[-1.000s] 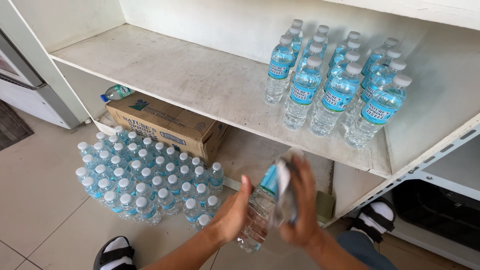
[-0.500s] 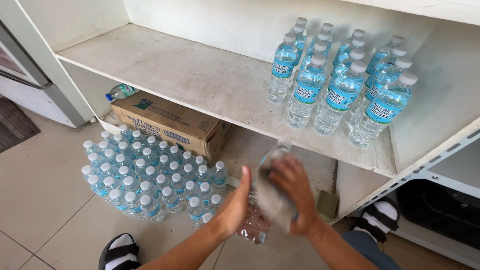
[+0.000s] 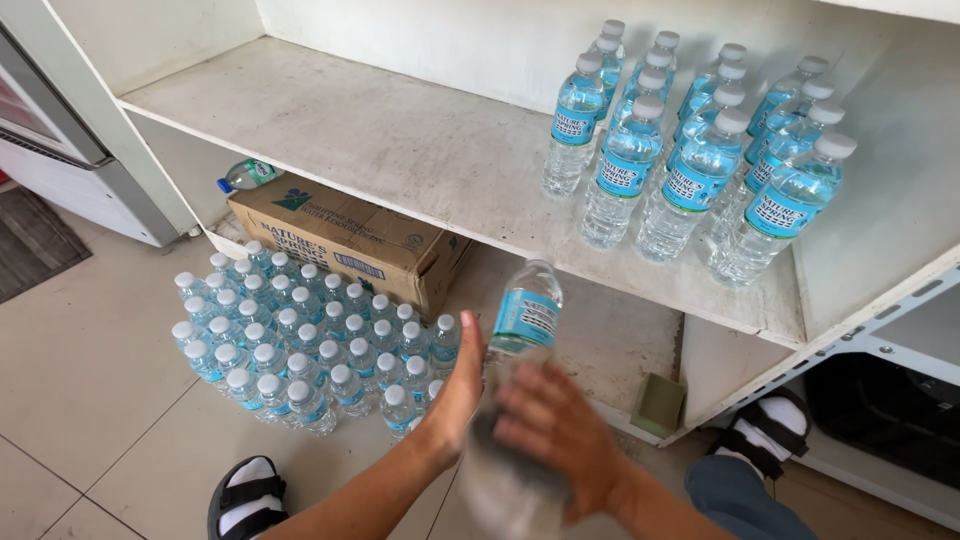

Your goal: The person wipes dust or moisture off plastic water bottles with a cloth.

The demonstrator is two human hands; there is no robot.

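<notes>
A: Status on the shelf?

B: Partly stocked. About 14 capped water bottles with blue labels stand in 4 rows on the white shelf, up and to the right of the hands. The shelf's left part is bare.

A: What's left?

B: A lot, by my read. The block of loose bottles on the floor, down-left of the left hand, looks like roughly 40 more. The cardboard box sits behind that block, under the shelf, with 1 bottle lying on its side at its far end.

A: Hands?

B: Left hand is flat and open, palm pressed against the side of the bottle in hand. Right hand is blurred, fingers spread over a grey cloth wrapped round the bottle's lower half. Looks like wiping, not a firm grip.

A: Bottle position?

B: Between both hands, roughly upright, cap tilted toward the shelf edge, below and in front of the stocked rows. Not on the shelf yet.
</notes>
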